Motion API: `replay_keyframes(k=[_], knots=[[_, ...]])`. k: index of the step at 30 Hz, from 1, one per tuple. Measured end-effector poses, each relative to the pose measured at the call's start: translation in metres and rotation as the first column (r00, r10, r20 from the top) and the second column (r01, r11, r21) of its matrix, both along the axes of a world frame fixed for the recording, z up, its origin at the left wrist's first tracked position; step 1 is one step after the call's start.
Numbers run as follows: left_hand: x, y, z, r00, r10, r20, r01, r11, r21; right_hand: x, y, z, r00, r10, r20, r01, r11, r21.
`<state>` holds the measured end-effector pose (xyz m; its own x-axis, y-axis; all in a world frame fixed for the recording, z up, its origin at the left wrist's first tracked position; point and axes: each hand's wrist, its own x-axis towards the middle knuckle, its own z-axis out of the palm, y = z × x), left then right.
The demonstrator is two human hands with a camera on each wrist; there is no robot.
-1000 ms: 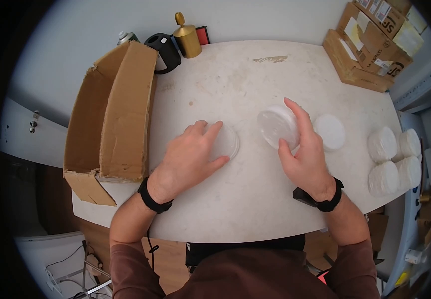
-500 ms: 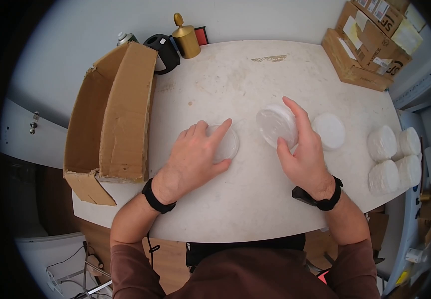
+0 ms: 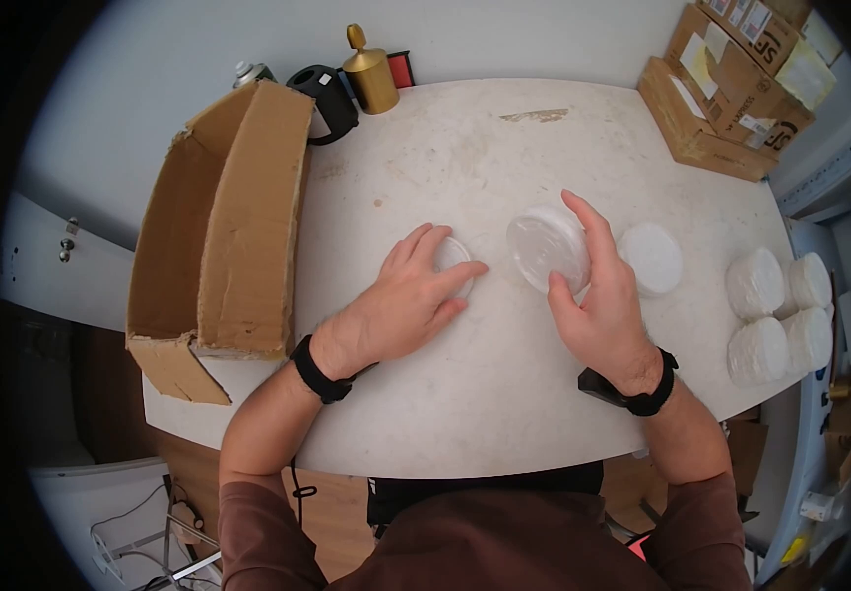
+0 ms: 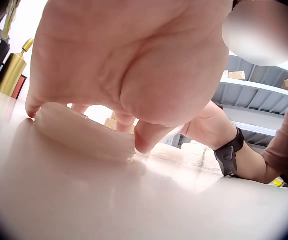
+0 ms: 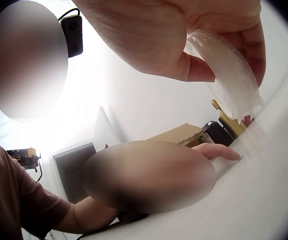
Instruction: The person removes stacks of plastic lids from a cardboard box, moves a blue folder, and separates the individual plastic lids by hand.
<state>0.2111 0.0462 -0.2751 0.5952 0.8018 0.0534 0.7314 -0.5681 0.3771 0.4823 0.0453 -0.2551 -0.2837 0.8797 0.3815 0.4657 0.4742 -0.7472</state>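
My left hand [image 3: 406,295] reaches over a shallow round translucent plastic container [image 3: 455,258] lying on the white table. Seen from the left wrist, its fingers and thumb straddle the low container [image 4: 84,132], fingertips and thumb right at its sides. The palm hides much of its top. My right hand [image 3: 598,305] holds a second round translucent container [image 3: 546,251] above the table, tilted on edge between thumb and fingers. From the right wrist, that container [image 5: 226,70] shows its curved side. A white round disc [image 3: 652,259] lies just right of this hand.
Several white round tubs [image 3: 755,286] stand grouped near the right table edge. An open cardboard box [image 3: 253,222] stands at the left. Behind it are a black cylindrical object [image 3: 325,103] and a gold canister [image 3: 373,79]. Shipping cartons [image 3: 731,98] are stacked at the back right.
My left hand has shifted right and slightly away from me, its fingers now covering more of the container on the table. The right hand and its container have barely moved.
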Motion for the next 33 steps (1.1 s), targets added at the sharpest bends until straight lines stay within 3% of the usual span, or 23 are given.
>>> replay_keyframes(k=[14,16,19,21,22,24,33], knots=[[0.005,-0.007,0.003,0.986,0.08,-0.149,-0.085,0.996,-0.028,0.0,0.001,-0.003,1.0,0.015,0.013,-0.016,0.998,0.068],[0.007,-0.008,0.006,0.983,0.091,-0.162,-0.093,0.996,-0.003,-0.002,-0.003,0.004,0.999,0.012,-0.038,-0.014,0.998,-0.055],[0.013,-0.011,0.015,0.984,0.138,-0.116,-0.129,0.988,0.079,-0.003,-0.006,0.01,0.999,0.026,-0.048,-0.029,0.997,-0.065],[0.021,-0.015,0.025,0.985,0.088,0.148,-0.117,0.974,0.197,-0.006,-0.008,0.008,0.993,0.055,-0.108,-0.066,0.994,-0.093],[0.024,-0.017,0.028,0.985,0.087,0.148,-0.115,0.974,0.196,-0.007,-0.009,0.007,0.982,0.086,-0.168,-0.107,0.987,-0.117],[0.028,-0.022,0.032,0.951,-0.039,0.308,-0.007,0.989,0.145,-0.005,-0.011,0.008,0.985,0.133,-0.114,-0.144,0.985,-0.098],[0.036,-0.026,0.02,0.949,-0.064,0.307,-0.031,0.955,0.295,-0.009,-0.017,0.005,0.964,0.26,-0.06,-0.262,0.964,-0.035]])
